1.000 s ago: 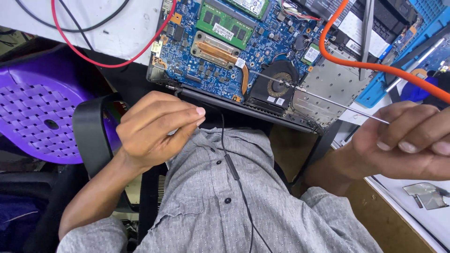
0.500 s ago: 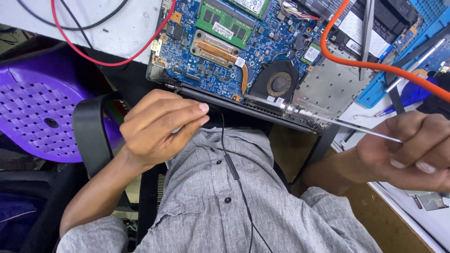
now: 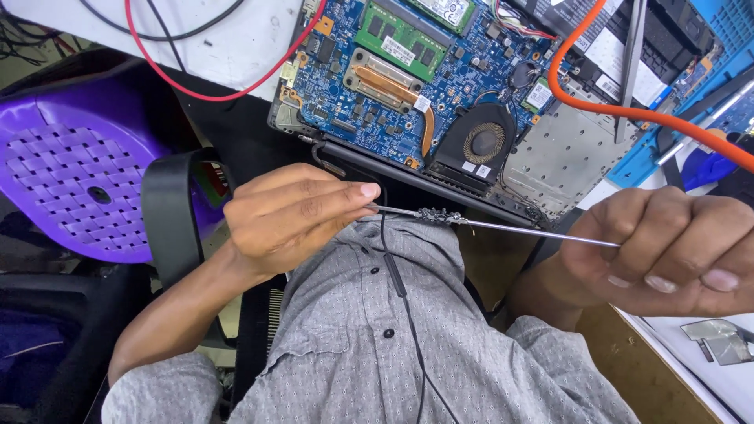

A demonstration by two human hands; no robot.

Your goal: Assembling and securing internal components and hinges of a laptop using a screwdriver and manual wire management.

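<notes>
Nearest the camera, the person's grey shirt (image 3: 377, 345) is filling the lower frame, with a thin black cord (image 3: 397, 275) running down its front.

Just above it, the left hand (image 3: 294, 216) is pinching one end of a thin metal rod (image 3: 534, 232); its fingers (image 3: 357, 191) are pressed together on that end. The right hand (image 3: 667, 251) is closing in a loose fist around the other end, fingers curled shut on it. The rod is being held level between the two hands, in the air over the lap and clear of the bench. A small cluster of dark screws (image 3: 438, 215) is clinging to the rod near the left hand, so it appears to be magnetised.

Judgement: the step in hand looks like gathering or sorting loose screws on the rod. The next move would call for a steady, level hold, since a tilt or knock could shed the screws into the lap.

Beyond the hands, an opened laptop (image 3: 440, 86) is lying on the bench with its blue board, green memory module, copper heat pipe and round fan (image 3: 481, 144) exposed. An orange cable (image 3: 628, 110) is crossing its right side, and a red wire (image 3: 212, 86) is looping over the white bench surface (image 3: 236, 47). To the left, a purple plastic stool (image 3: 71, 173) is standing beside a black strap (image 3: 169, 220).
</notes>
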